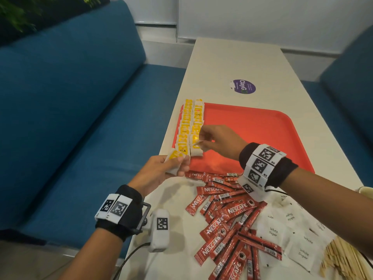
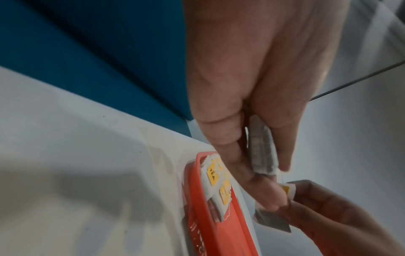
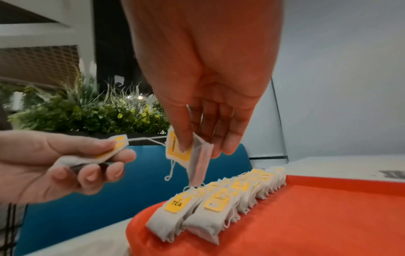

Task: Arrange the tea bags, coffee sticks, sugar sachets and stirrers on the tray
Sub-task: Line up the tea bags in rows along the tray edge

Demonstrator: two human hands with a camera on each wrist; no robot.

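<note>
Head view: our right hand [image 1: 217,141] pinches a white paper tea bag with a yellow tag [image 1: 198,143] above two rows on the red plastic tray [image 1: 262,126].

Left wrist: our left hand [image 2: 252,112] pinches spare tea bags [image 2: 262,147].

Right wrist: a white string [image 3: 149,139] seems to join both bags; we could drag the rows askew.

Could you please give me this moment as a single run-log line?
stage: placing tea bags | left hand: holds spare tea bags | right hand: pinches one tea bag over rows | tray: two tea-bag rows | coffee sticks: on table
</note>
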